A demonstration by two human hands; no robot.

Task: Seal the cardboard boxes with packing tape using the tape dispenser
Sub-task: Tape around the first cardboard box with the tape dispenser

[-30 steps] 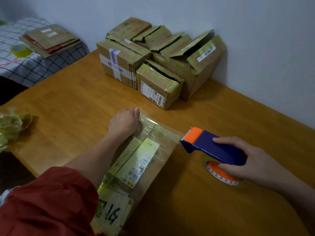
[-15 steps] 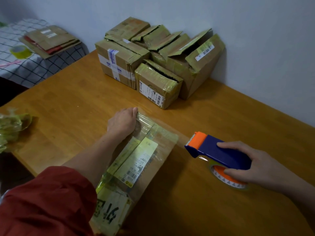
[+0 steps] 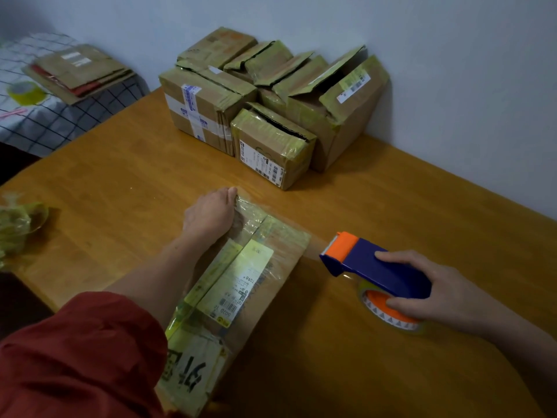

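A long cardboard box [image 3: 265,297] with yellowish tape and a shipping label lies on the wooden table [image 3: 120,182] in front of me. My left hand [image 3: 209,214] presses its far left corner, fingers curled over the far edge. Clear tape [image 3: 313,245] stretches from the box's right edge to the blue and orange tape dispenser [image 3: 373,267]. My right hand [image 3: 434,292] grips the dispenser's handle just right of the box, with the tape roll [image 3: 388,312] underneath.
A cluster of several cardboard boxes [image 3: 271,104], some with loose flaps, stands against the wall at the back. Crumpled tape scraps [image 3: 18,224] lie at the table's left edge. Flattened cardboard [image 3: 78,70] and a tape roll [image 3: 25,92] rest on a checked cloth at the far left.
My right hand has drawn the dispenser to the right and slightly down, away from the box, pulling tape out. My left hand has stayed on the box's far corner.
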